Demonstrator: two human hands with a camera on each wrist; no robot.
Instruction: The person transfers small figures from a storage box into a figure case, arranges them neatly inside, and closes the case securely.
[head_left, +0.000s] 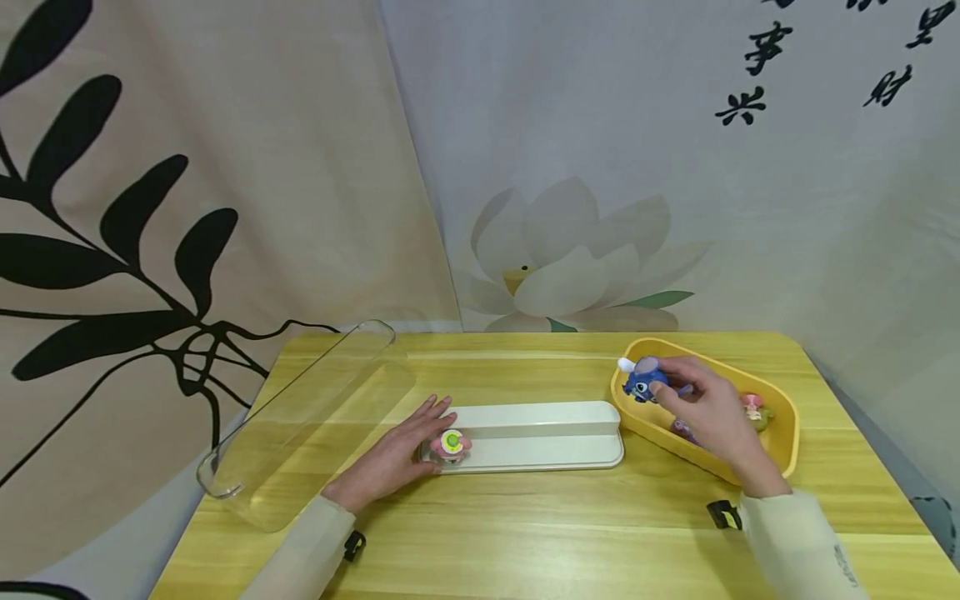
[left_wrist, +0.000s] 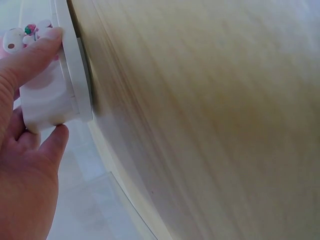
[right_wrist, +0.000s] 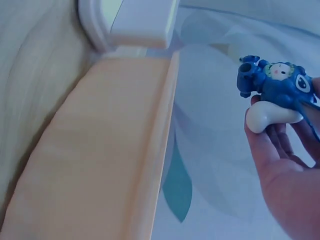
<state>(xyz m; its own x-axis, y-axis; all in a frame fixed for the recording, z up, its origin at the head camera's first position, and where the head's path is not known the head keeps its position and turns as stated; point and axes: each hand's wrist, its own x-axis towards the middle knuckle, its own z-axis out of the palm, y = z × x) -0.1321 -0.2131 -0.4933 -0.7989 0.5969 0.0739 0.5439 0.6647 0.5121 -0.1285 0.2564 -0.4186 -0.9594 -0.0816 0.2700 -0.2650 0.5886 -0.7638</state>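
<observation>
Long white stepped base (head_left: 540,452), lying flat. Pink figurine (head_left: 450,447), yellow-green disc on top, at base's left end, front step. Blue figurine (head_left: 643,383), big-eyed, white teardrop-shaped piece, held up right of base.

The right hand (head_left: 707,408) is partly hiding a small purple toy (head_left: 681,429), perhaps a figure; the right-wrist view's edge is cropping the blue figure (right_wrist: 281,92).

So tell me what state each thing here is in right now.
White stand: uncovered, left fingers touching its left end
Clear cover: off, lying left of the stand
Pink figure: on the stand's lower front level
Blue figure: held over the yellow bin by the right fingers
Yellow bin: open, other figures inside
</observation>
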